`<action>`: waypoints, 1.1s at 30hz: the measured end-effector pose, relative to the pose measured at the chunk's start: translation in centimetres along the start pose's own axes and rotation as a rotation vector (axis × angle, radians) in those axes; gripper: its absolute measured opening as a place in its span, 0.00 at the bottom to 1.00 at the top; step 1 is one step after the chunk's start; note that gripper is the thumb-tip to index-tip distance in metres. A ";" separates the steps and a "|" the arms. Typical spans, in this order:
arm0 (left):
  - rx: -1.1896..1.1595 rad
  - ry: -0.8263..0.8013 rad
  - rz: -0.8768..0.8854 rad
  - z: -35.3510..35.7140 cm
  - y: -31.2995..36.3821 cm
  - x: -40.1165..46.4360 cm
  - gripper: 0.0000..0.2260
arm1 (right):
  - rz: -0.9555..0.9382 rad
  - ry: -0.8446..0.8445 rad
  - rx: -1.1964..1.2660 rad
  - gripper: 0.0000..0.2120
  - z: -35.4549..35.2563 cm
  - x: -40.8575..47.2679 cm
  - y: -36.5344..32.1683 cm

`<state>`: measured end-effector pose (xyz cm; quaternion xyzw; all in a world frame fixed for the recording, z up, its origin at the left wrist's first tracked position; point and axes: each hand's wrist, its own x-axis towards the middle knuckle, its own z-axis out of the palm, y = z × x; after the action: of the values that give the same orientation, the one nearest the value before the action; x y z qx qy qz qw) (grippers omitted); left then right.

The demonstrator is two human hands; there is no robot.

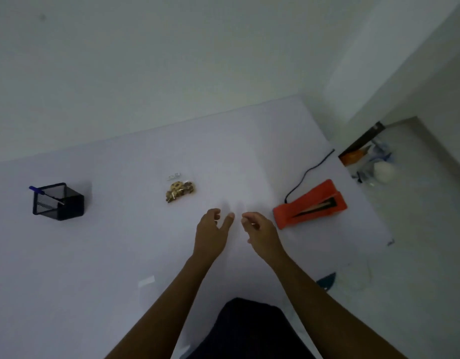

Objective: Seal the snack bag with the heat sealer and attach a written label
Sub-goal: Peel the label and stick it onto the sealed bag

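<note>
A clear snack bag [179, 193] filled with brown snacks lies on the white table [94, 255], with a small white label [174, 176] just behind it. An orange heat sealer [309, 204] sits to the right, its jaw raised and a black cord [305, 174] running back from it. Above the table, between bag and sealer, my left hand [213, 231] and my right hand [260, 229] hover close together. Both have loosely curled, parted fingers and hold nothing. A black mesh pen holder [56, 202] with a blue pen [39, 190] stands at the far left.
A small white strip of paper [146, 280] lies on the table near my left forearm. Off the table's right edge, on the floor, are an orange-and-black box [358, 149] and a white round object [385, 172]. A white wall rises behind the table.
</note>
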<state>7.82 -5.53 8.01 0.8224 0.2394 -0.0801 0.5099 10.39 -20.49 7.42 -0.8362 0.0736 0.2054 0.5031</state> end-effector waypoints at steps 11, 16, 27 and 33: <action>0.054 -0.293 -0.082 11.2 6.6 -1.4 0.34 | 0.221 0.286 0.071 0.05 -13.7 -1.1 7.6; -0.020 -0.268 -0.218 15.4 8.0 -0.4 0.36 | 0.325 0.385 0.083 0.23 -19.6 3.4 10.1; -0.328 -0.034 -0.333 21.1 9.1 0.3 0.33 | 0.246 0.165 -0.010 0.36 -22.9 10.6 12.8; -0.361 0.018 -0.410 19.1 10.1 5.5 0.29 | 0.203 0.008 -0.061 0.36 -23.0 15.7 10.2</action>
<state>19.60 -24.26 5.09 0.6532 0.4158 -0.1303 0.6193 27.40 -44.12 1.99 -0.8403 0.1536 0.2542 0.4536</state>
